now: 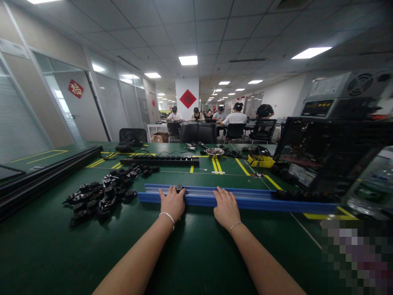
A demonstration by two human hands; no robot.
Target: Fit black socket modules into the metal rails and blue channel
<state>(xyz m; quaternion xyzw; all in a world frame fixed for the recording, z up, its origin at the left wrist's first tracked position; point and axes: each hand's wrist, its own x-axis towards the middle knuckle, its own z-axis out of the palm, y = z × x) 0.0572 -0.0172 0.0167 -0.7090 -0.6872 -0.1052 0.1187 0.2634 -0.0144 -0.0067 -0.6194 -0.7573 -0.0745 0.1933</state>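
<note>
A long blue channel rail point(254, 198) lies across the green table in front of me. My left hand point(172, 203) rests on its near edge, fingers curled over the rail beside a small black socket module point(179, 188) seated in the channel. My right hand point(225, 207) grips the same rail a little to the right, fingers wrapped over the edge. More black modules point(294, 196) sit in the rail's right end.
A heap of black socket modules point(101, 196) lies at the left. A finished black power strip point(161, 162), a metal bowl point(215, 152) and a yellow tray point(260, 162) stand farther back. An open computer case point(331, 155) fills the right. Several people sit at a far table.
</note>
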